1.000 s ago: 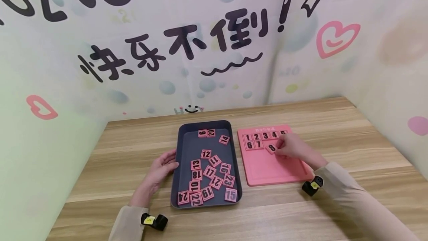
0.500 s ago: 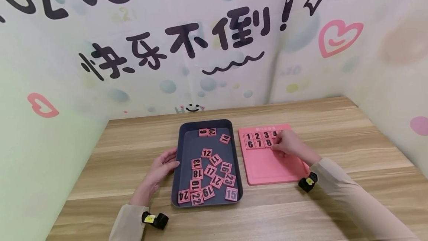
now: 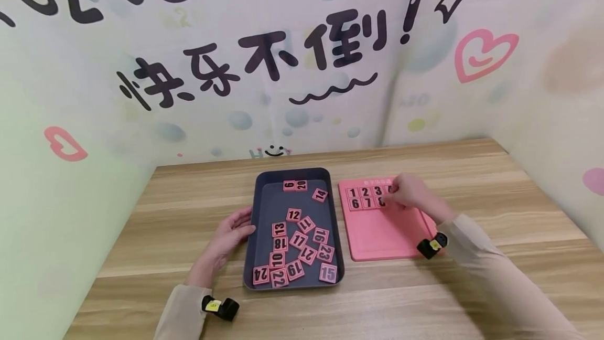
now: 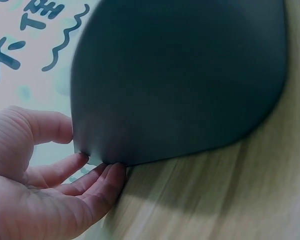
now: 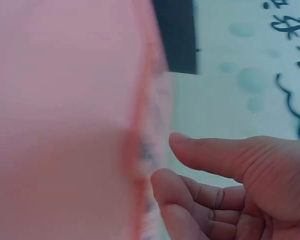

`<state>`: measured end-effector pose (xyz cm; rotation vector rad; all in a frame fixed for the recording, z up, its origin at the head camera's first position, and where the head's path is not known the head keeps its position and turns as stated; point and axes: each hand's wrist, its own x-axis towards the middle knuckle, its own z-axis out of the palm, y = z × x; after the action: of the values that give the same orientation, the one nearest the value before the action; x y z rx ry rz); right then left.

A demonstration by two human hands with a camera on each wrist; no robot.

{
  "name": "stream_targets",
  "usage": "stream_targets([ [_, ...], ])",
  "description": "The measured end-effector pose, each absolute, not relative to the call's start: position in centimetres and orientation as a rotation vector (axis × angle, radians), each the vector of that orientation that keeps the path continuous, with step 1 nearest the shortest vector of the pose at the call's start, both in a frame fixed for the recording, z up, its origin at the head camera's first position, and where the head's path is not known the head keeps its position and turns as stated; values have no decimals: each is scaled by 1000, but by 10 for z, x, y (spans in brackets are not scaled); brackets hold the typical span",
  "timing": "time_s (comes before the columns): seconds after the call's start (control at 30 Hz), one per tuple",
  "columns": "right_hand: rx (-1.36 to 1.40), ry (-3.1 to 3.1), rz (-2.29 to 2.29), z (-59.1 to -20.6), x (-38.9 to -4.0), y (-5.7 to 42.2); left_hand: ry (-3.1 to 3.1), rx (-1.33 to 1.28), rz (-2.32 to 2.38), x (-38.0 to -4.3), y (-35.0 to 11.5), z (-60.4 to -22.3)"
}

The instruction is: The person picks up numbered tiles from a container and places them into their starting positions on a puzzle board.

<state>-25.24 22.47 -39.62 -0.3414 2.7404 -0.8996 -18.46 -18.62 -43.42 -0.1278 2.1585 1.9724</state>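
The pink number board (image 3: 377, 235) lies flat on the table, with tiles 1, 2 and 3 in its top row and 6 and 7 in the row below. Beside the 7 sits the 8 tile (image 3: 380, 202), partly covered by fingertips. My right hand (image 3: 417, 197) hovers over the board's upper right and hides the end of the top row. Thumb and forefinger stand apart with nothing between them in the right wrist view. My left hand (image 3: 229, 235) holds the left rim of the dark tray (image 3: 269, 203), thumb at the edge, fingers against its outer side.
Several loose pink number tiles (image 3: 299, 240) lie in the tray at mixed angles, mostly towards its near end. The 6 and 20 tiles (image 3: 294, 186) are at its far end. A printed wall sheet (image 3: 212, 125) rises behind the wooden table (image 3: 198, 193).
My right hand pinched the tilted 8 tile, set it straight beside the 7, then let go and rose slightly. The left hand has stayed at the tray.
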Motion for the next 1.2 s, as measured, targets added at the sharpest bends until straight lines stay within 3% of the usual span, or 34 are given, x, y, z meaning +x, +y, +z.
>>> stream_targets([
  [0.37, -650, 2699, -1019, -352, -283, 130, 2162, -126, 1980, -184, -186, -435],
  [0.73, -586, 2485, -1208, -379, -301, 50, 2168, -132, 1967, -183, -185, -435],
  [1.2, -581, 2582, -1157, -407, -310, 25, 2173, -137, 1963, -182, -183, -432],
])
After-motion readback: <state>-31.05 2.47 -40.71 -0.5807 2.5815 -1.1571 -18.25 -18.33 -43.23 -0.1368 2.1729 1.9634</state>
